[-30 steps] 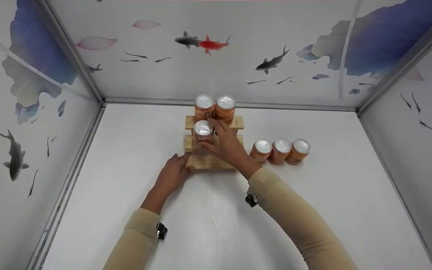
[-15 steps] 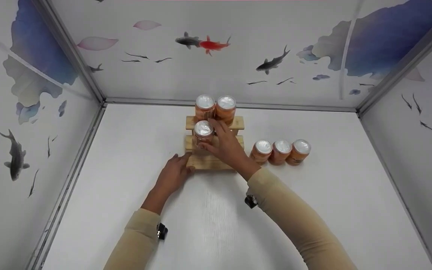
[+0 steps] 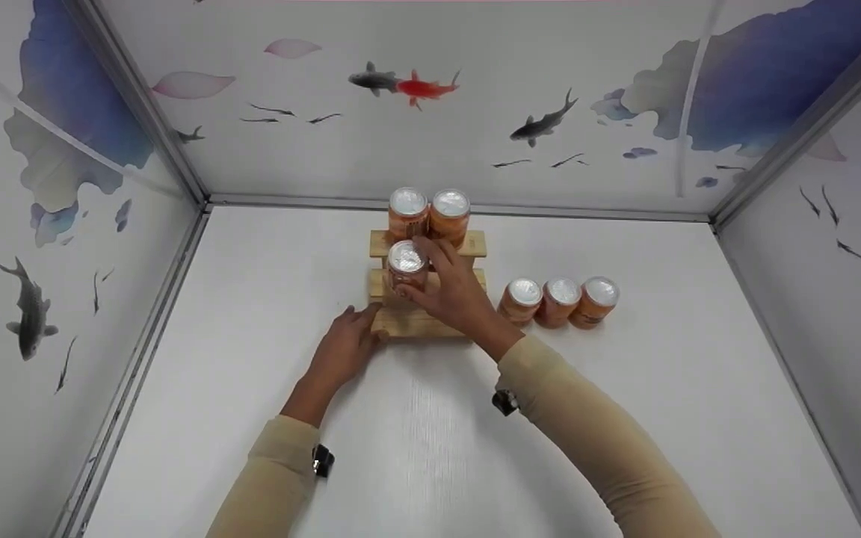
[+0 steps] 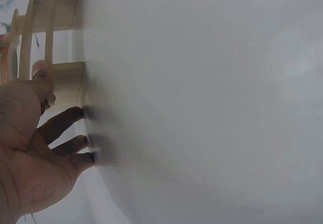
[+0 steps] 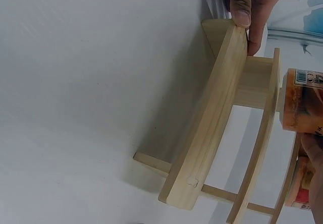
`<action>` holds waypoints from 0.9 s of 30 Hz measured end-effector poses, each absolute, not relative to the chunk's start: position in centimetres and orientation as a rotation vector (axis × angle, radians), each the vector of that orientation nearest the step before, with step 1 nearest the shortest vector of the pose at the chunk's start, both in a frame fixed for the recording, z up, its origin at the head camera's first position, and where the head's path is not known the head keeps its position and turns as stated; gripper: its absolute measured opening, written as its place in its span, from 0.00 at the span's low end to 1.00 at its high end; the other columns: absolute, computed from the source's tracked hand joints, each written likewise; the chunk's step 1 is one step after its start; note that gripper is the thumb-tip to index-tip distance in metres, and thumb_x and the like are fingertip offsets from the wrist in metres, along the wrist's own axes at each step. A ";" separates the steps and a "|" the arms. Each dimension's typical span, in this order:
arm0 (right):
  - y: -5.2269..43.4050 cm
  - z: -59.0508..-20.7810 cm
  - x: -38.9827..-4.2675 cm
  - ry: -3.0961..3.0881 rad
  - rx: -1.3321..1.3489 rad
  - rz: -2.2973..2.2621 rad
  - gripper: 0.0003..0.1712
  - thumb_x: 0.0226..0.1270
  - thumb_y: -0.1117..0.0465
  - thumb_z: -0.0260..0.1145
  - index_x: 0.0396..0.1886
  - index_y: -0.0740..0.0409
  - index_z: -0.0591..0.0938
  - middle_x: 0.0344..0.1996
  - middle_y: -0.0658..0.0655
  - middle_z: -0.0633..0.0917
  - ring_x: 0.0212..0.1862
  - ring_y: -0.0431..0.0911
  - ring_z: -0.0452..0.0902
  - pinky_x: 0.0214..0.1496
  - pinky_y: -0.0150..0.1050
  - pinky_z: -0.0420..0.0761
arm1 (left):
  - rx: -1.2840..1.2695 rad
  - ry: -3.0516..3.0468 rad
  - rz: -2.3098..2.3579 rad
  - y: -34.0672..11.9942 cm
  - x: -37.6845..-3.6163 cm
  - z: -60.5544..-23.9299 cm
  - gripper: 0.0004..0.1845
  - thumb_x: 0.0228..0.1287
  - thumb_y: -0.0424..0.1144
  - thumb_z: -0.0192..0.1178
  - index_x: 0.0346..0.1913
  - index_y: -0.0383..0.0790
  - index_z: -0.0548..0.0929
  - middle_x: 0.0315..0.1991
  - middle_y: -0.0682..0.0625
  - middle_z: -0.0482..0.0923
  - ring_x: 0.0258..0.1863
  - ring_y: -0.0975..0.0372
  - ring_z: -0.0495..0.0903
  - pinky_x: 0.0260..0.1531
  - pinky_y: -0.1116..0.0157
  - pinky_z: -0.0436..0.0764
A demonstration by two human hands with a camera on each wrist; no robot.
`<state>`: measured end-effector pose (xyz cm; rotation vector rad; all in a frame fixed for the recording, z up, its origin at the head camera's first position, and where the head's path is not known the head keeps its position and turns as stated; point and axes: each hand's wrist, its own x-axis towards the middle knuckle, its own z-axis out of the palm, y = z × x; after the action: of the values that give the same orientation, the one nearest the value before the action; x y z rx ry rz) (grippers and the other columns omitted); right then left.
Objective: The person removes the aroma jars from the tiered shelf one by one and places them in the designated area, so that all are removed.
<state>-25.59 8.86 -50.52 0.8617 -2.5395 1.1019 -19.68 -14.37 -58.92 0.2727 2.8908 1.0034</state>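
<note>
A small stepped wooden rack [image 3: 419, 324] stands near the back wall in the head view. My right hand [image 3: 456, 291] holds an orange can [image 3: 406, 259] with a silver lid upright at the left of the middle step, thumb and fingers around its side. In the right wrist view, this can [image 5: 301, 105] shows a barcode label close over the step. My left hand [image 3: 343, 345] pinches the front left corner of the rack; in the left wrist view its thumb lies on the front board [image 4: 68, 80] and its other fingertips touch the table. Two like cans [image 3: 409, 213] stand on the top step.
Three more orange cans [image 3: 561, 300] stand in a row on the white table [image 3: 415, 433], right of the rack. White panels [image 3: 438, 149] printed with fish and lily pads enclose the table at the back and both sides.
</note>
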 end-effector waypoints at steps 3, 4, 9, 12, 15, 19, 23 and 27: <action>9.3 -50.3 -25.5 -2.521 0.862 1.105 0.45 0.69 0.55 0.84 0.79 0.59 0.72 0.67 0.66 0.80 0.65 0.60 0.85 0.64 0.55 0.90 | 0.268 2.885 1.001 -14.3 -19.8 -59.0 0.30 0.85 0.47 0.62 0.83 0.43 0.74 0.78 0.32 0.76 0.83 0.34 0.68 0.80 0.35 0.71; 9.5 -50.2 -25.5 -2.517 0.861 1.100 0.45 0.68 0.54 0.85 0.79 0.59 0.72 0.67 0.66 0.80 0.65 0.60 0.85 0.64 0.55 0.90 | 0.272 2.887 0.999 -14.3 -19.8 -59.1 0.30 0.86 0.47 0.62 0.82 0.43 0.74 0.77 0.31 0.76 0.82 0.34 0.68 0.79 0.35 0.72; 10.7 -50.0 -25.4 -2.492 0.870 1.100 0.45 0.68 0.54 0.85 0.78 0.61 0.73 0.68 0.67 0.80 0.65 0.60 0.86 0.63 0.55 0.90 | 0.294 2.909 1.006 -14.4 -19.7 -59.3 0.29 0.85 0.45 0.62 0.81 0.41 0.75 0.75 0.29 0.77 0.81 0.32 0.70 0.76 0.32 0.73; 11.6 -50.0 -25.4 -2.471 0.882 1.121 0.44 0.68 0.56 0.85 0.77 0.61 0.73 0.66 0.67 0.80 0.64 0.60 0.86 0.61 0.54 0.92 | 0.287 2.900 1.015 -14.4 -19.7 -59.3 0.29 0.86 0.45 0.62 0.82 0.41 0.74 0.76 0.29 0.77 0.81 0.32 0.69 0.77 0.32 0.72; 12.6 -50.1 -25.1 -2.450 0.881 1.141 0.44 0.68 0.57 0.85 0.77 0.61 0.73 0.62 0.66 0.81 0.63 0.60 0.86 0.60 0.53 0.93 | 0.279 2.877 1.016 -14.4 -19.7 -59.2 0.30 0.86 0.47 0.61 0.83 0.42 0.73 0.77 0.30 0.75 0.82 0.33 0.67 0.80 0.35 0.71; 14.1 -50.1 -24.7 -2.441 0.860 1.143 0.45 0.67 0.57 0.85 0.78 0.61 0.73 0.61 0.66 0.81 0.63 0.59 0.86 0.60 0.52 0.93 | 0.287 2.874 1.022 -14.4 -19.7 -59.0 0.32 0.85 0.49 0.62 0.83 0.42 0.73 0.76 0.31 0.76 0.82 0.33 0.67 0.80 0.36 0.71; 15.5 -50.0 -24.3 -2.454 0.831 1.141 0.44 0.67 0.56 0.85 0.77 0.59 0.74 0.62 0.64 0.81 0.64 0.56 0.86 0.60 0.51 0.93 | 0.280 2.868 1.022 -14.4 -19.8 -58.8 0.33 0.84 0.52 0.62 0.83 0.43 0.72 0.75 0.31 0.78 0.83 0.34 0.66 0.81 0.37 0.71; 16.8 -50.1 -23.9 -2.481 0.786 1.110 0.44 0.68 0.53 0.85 0.77 0.59 0.75 0.62 0.62 0.81 0.63 0.54 0.86 0.61 0.46 0.92 | 0.261 2.854 1.017 -14.3 -19.7 -58.7 0.34 0.83 0.52 0.61 0.84 0.45 0.72 0.75 0.32 0.78 0.84 0.35 0.66 0.81 0.37 0.70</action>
<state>-23.93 16.80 -50.05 0.7859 -2.4812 1.1104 -19.73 -14.33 -58.71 0.2610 2.8536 1.0170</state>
